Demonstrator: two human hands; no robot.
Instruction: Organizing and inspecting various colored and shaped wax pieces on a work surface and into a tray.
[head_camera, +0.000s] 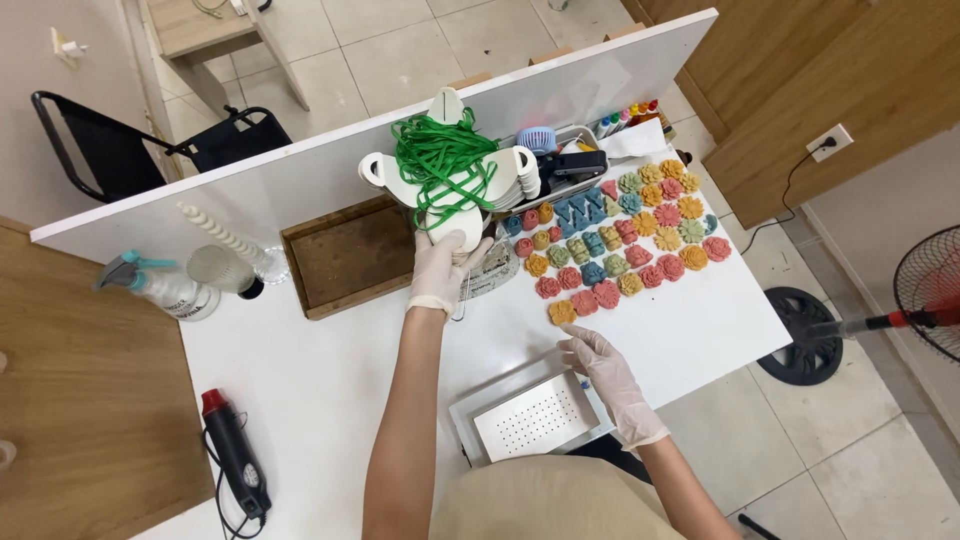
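From the head camera, looking down on a white table (330, 380), the person's left hand (440, 268), gloved in white, reaches forward and closes its fingers on the near edge of a stack of white paper tags (452, 215) that sits at the middle of the table's far side, just beside a brown wooden tray (345, 255). A tangle of green ribbon (440, 155) lies on top of the stack. The right hand (600, 365), also gloved, rests with fingers spread and slightly curled on the table, holding nothing, its fingertips touching the far right corner of a white perforated tray (530, 415) near the person's body. Just beyond that hand, rows of small flower-shaped pieces (625, 240) in red, orange, green and blue are laid out on the table's right part. To the left stand a spray bottle (165, 290) and a twisted white candle (225, 238), and a black heat gun (235, 455) with a red tip lies near the front left edge.
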